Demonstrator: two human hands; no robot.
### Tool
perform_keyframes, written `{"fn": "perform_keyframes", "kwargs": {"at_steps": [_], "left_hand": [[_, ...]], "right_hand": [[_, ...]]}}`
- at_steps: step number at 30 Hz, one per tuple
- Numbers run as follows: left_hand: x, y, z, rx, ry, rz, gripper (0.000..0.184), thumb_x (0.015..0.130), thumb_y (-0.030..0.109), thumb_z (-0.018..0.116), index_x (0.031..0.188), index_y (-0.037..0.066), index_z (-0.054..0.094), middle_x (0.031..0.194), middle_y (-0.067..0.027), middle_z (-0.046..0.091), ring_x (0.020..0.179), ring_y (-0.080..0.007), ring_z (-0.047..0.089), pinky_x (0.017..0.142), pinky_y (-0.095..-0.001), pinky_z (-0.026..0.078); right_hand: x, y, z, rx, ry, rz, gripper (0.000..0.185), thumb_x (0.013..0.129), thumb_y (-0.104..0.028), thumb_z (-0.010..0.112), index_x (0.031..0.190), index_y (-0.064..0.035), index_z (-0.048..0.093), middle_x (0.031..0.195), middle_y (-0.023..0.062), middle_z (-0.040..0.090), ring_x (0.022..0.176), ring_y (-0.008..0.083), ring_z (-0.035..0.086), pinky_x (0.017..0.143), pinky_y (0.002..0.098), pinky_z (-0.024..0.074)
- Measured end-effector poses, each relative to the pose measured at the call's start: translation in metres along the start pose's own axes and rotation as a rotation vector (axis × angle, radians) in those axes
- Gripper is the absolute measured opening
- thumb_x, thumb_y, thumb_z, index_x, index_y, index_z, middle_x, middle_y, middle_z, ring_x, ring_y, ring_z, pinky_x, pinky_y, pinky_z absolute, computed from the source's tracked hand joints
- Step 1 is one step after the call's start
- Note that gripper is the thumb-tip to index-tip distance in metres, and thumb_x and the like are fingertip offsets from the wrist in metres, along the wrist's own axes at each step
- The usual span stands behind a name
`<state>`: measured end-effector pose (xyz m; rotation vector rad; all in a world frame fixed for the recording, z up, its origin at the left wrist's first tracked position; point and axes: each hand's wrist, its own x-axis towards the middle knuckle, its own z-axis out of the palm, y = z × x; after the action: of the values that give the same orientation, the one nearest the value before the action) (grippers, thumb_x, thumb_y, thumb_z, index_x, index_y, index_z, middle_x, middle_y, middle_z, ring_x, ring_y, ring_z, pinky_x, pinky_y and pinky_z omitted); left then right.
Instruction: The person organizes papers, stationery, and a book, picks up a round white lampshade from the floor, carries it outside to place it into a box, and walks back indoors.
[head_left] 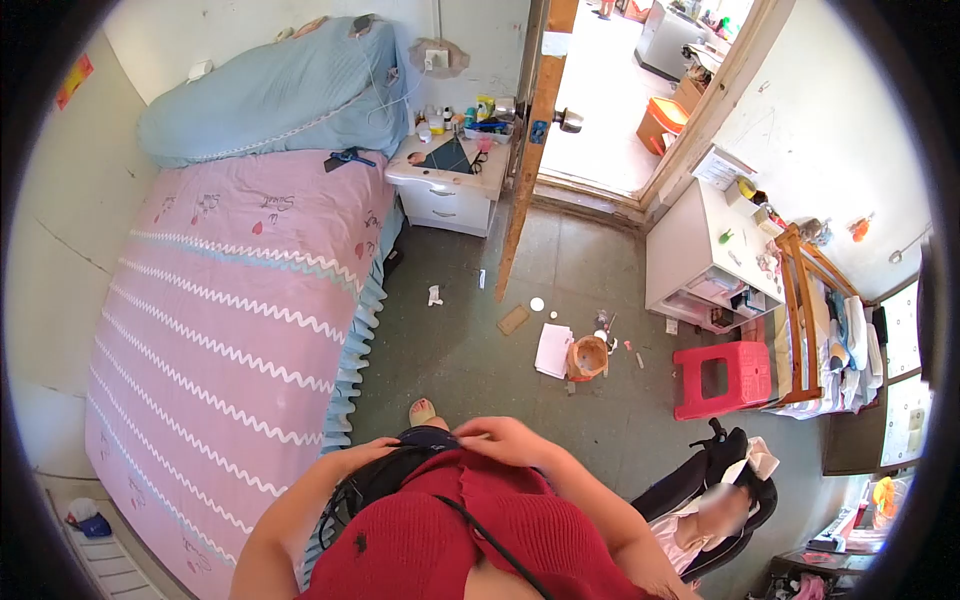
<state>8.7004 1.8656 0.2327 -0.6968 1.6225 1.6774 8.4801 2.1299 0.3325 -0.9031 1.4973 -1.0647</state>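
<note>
At my waist, a black bag (385,480) hangs against the dark red ribbed top (410,540), and a thin black strap crosses my chest. My left hand (368,453) is closed on the upper edge of this bag, with its fingertips partly hidden. Just to the right, my right hand (503,442) lies at the front of the top near its hem. Its fingers are loosely stretched and apart, with nothing visible in them. One bare foot (423,411) shows on the floor below.
A bed with a pink cover (230,330) fills the left side. Papers (553,350) and an orange bin (587,357) are on the floor ahead. A red stool (722,380) stands at right, near a child in a black stroller (765,495). The door (530,150) is open.
</note>
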Motion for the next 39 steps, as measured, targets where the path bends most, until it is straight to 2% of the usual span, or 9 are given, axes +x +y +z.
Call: {"fn": "perform_keyframes", "kwargs": {"at_steps": [2,5,6,7,9,10,21,27,39], "left_hand": [[0.013,-0.023,-0.024,0.025,-0.112,0.017,0.054,0.096,0.043,0.044,0.141,0.015,0.037,0.138,-0.0042,0.042,0.13,-0.0168,0.036,0.108,-0.0337,0.028],[-0.017,0.028,-0.025,-0.175,-0.041,-0.243,0.051,0.095,0.042,0.042,0.141,0.019,0.038,0.137,-0.0023,0.044,0.127,-0.016,0.039,0.105,-0.033,0.031],[-0.027,0.04,-0.027,-0.192,-0.032,-0.308,0.051,0.095,0.045,0.042,0.14,0.021,0.039,0.136,0.0007,0.044,0.124,-0.0139,0.04,0.103,-0.0329,0.033],[-0.038,0.046,-0.03,-0.189,-0.037,-0.306,0.051,0.095,0.045,0.042,0.14,0.021,0.039,0.136,0.0007,0.044,0.124,-0.0139,0.04,0.103,-0.0329,0.033],[-0.054,0.045,-0.034,-0.411,0.095,-0.105,0.043,0.087,0.033,0.056,0.123,0.011,0.051,0.117,-0.0131,0.058,0.104,-0.0228,0.059,0.085,-0.0372,0.049],[-0.058,0.043,-0.039,-0.446,0.1,-0.075,0.042,0.087,0.033,0.056,0.123,0.01,0.051,0.116,-0.0133,0.058,0.103,-0.0232,0.059,0.085,-0.0373,0.049],[-0.082,-0.027,-0.058,-0.096,0.128,-0.259,0.038,0.087,0.031,0.056,0.117,0.009,0.053,0.11,-0.0152,0.059,0.1,-0.0267,0.06,0.082,-0.0391,0.05],[-0.083,-0.058,-0.049,0.116,0.245,-0.282,0.035,0.087,0.031,0.056,0.114,0.009,0.054,0.107,-0.0162,0.06,0.098,-0.0286,0.06,0.08,-0.0401,0.05],[-0.087,-0.084,-0.038,0.248,0.369,-0.3,0.031,0.086,0.029,0.056,0.108,0.007,0.055,0.101,-0.0183,0.062,0.094,-0.0324,0.061,0.076,-0.042,0.05]], "right_hand": [[-0.022,0.017,-0.019,-0.143,0.089,0.243,0.026,0.091,-0.02,0.057,0.111,-0.0036,0.064,0.098,0.0085,0.069,0.09,0.0148,0.063,0.082,0.0304,0.0491],[-0.026,0.049,-0.012,-0.203,0.076,0.303,0.026,0.09,-0.021,0.058,0.106,-0.0021,0.066,0.094,0.0098,0.069,0.085,0.0153,0.063,0.079,0.031,0.0495],[-0.021,0.046,-0.005,-0.056,0.118,0.245,0.026,0.09,-0.023,0.057,0.101,-0.0019,0.067,0.089,0.0147,0.068,0.081,0.0246,0.064,0.078,0.0331,0.0485],[-0.011,0.043,-0.004,-0.057,0.124,0.248,0.026,0.09,-0.023,0.057,0.101,-0.0019,0.067,0.089,0.0147,0.068,0.081,0.0246,0.064,0.078,0.0331,0.0485],[0.009,0.03,-0.001,-0.145,0.162,0.108,0.027,0.089,-0.022,0.057,0.103,-0.0017,0.067,0.092,0.0167,0.068,0.083,0.029,0.064,0.08,0.0342,0.0489],[0.02,0.023,-0.003,-0.163,0.125,0.07,0.027,0.088,-0.022,0.058,0.104,-0.0012,0.066,0.095,0.0172,0.067,0.089,0.0309,0.064,0.082,0.0354,0.0486],[-0.013,0.014,-0.013,-0.43,0.002,0.249,0.027,0.08,-0.015,0.058,0.102,-0.0028,0.067,0.092,0.0197,0.067,0.082,0.0345,0.064,0.075,0.0388,0.0501],[-0.009,0.01,0.004,-0.526,0.287,0.404,0.024,0.076,-0.018,0.059,0.093,-0.0051,0.069,0.088,0.0197,0.066,0.084,0.0381,0.063,0.076,0.0433,0.0498],[-0.016,0.009,0.003,-0.393,0.393,0.403,0.022,0.081,-0.02,0.058,0.094,-0.0051,0.068,0.088,0.0199,0.066,0.085,0.038,0.063,0.076,0.0435,0.0491]]}}
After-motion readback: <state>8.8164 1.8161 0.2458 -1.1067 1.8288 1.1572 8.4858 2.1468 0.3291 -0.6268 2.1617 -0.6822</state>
